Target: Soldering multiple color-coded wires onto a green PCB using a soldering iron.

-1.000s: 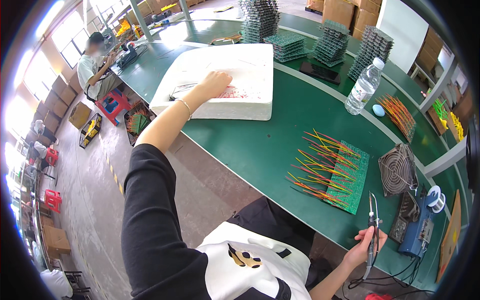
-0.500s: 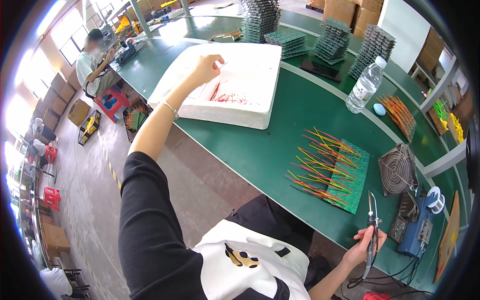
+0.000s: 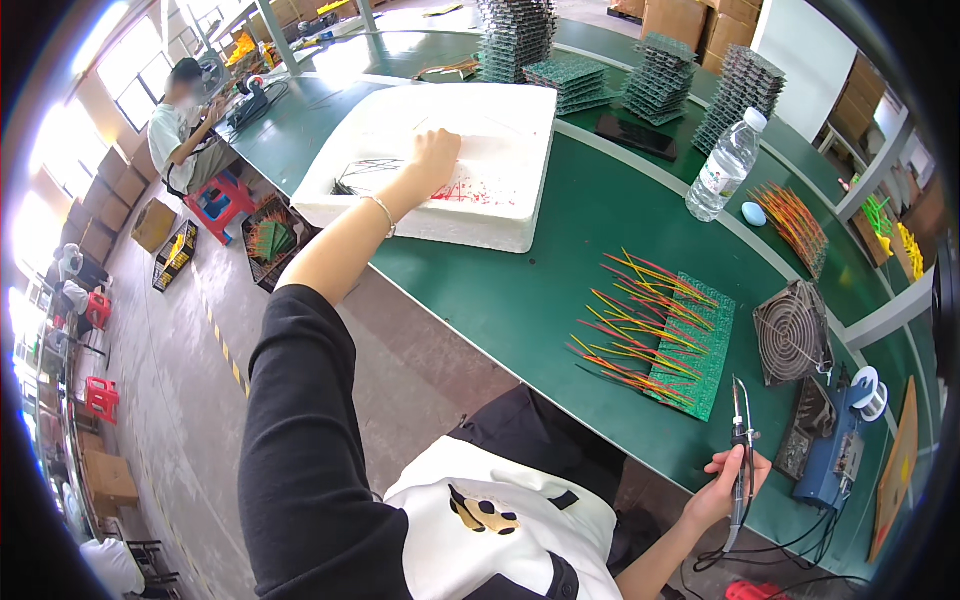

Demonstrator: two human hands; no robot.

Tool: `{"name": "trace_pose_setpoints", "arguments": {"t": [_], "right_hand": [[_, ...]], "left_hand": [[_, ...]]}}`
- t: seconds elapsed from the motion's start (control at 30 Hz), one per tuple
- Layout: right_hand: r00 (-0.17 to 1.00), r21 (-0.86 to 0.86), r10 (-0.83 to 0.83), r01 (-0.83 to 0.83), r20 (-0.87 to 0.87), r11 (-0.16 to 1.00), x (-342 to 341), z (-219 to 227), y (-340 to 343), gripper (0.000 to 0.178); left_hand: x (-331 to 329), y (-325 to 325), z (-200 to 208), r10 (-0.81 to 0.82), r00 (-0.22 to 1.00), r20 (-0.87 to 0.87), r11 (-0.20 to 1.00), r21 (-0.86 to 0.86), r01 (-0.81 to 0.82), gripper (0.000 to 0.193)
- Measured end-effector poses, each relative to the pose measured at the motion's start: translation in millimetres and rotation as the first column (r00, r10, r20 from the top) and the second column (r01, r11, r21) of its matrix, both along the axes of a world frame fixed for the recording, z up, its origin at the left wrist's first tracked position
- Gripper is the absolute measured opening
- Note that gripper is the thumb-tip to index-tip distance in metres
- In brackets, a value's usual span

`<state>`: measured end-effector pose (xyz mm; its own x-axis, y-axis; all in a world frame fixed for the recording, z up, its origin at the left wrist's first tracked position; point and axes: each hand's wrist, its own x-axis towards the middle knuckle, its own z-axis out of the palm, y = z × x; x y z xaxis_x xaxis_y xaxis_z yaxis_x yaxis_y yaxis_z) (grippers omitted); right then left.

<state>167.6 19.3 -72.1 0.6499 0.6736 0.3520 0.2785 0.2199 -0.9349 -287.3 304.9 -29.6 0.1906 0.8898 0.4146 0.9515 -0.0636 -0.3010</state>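
My left hand (image 3: 436, 160) is low inside a white foam box (image 3: 515, 232), its fingers curled together and pointing away from me. Whatever they pinch is hidden. Short red wires (image 3: 466, 190) lie beside that hand, and a bundle of thin black wires (image 3: 350, 183) lies to the left of my wrist. In my right hand (image 3: 728, 485) is a soldering iron (image 3: 740, 445), tip up, above the table's near edge. Left of the iron's tip a green circuit board (image 3: 716, 375) lies on the table, with red and yellow wires (image 3: 640, 325) sticking out leftward.
A fan (image 3: 792, 335) stands right of the board, beside a blue soldering unit (image 3: 835, 465) with a solder reel (image 3: 868, 393). Behind are a water bottle (image 3: 725, 165), a phone (image 3: 636, 136) and stacked boards (image 3: 738, 98). A co-worker (image 3: 180, 130) sits far left.
My left hand has moved down and slightly right into the foam box, uncovering the black wires. The right hand holds the soldering iron nearly in place.
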Motion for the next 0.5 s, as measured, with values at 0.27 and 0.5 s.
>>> {"name": "trace_pose_setpoints", "arguments": {"t": [0.27,0.5], "right_hand": [[1.0,0.005,-0.011,0.011,0.013,1.0,-3,2,0,0.013],[1.0,0.004,0.002,-0.002,0.019,1.0,0,0,0,0.014]], "left_hand": [[-7,10,-12,-0.016,0.998,0.065,0.994,0.107,0.009,0.011],[-5,11,-7,0.061,0.992,0.113,0.998,-0.027,-0.058,0.015]]}}
